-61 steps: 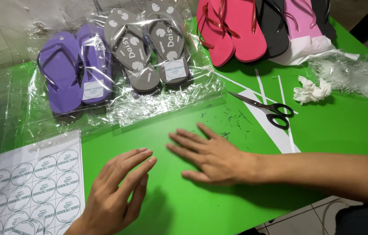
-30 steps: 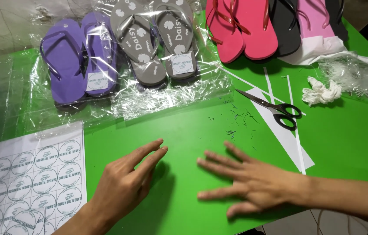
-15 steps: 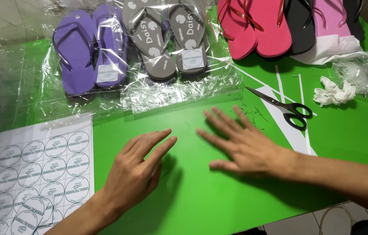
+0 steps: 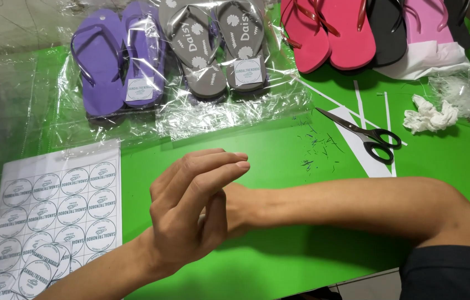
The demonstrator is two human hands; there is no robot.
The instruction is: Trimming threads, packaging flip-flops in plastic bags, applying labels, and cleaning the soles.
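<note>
Left hand: left hand (image 4: 190, 208) lifted over the green table (image 4: 279, 161), fingers straight and together, holding nothing, laid across the right hand.
Right hand: right hand (image 4: 234, 210) mostly hidden behind the left; cannot tell whether open or closed.
At 9 o'clock: sheet of round stickers (image 4: 51, 214), nearest the hands.
At 12 o'clock: bagged grey flip-flops (image 4: 218, 47), purple flip-flops (image 4: 115, 58).
At 2 o'clock: black-handled scissors (image 4: 365, 133).
</note>
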